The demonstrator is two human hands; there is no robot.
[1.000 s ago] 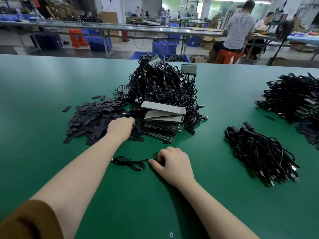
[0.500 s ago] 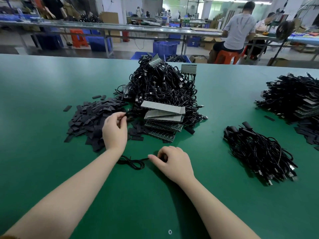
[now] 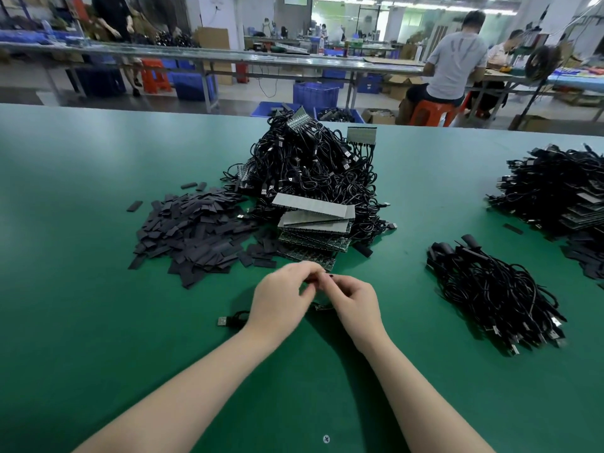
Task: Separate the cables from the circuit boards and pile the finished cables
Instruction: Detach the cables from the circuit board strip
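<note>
Cable in work: both hands' grip now joined.
Left hand (image 3: 277,300) has left the black sleeve pile (image 3: 192,230), pinching a sleeve (image 3: 318,278) onto the cable (image 3: 233,320) the right hand (image 3: 354,300) pinches.

Two bare forearms come in from the bottom edge, w/ the left hand (image 3: 277,300) and the right hand (image 3: 354,304) at their ends. No sleeve is seen on either arm up to the frame edge. No glove, no ring, no watch, no wrist strap. Fingers are slim; nails cannot be told, they are too small and a bit blurred. Both wrists are narrow vs. the forearms.
</note>
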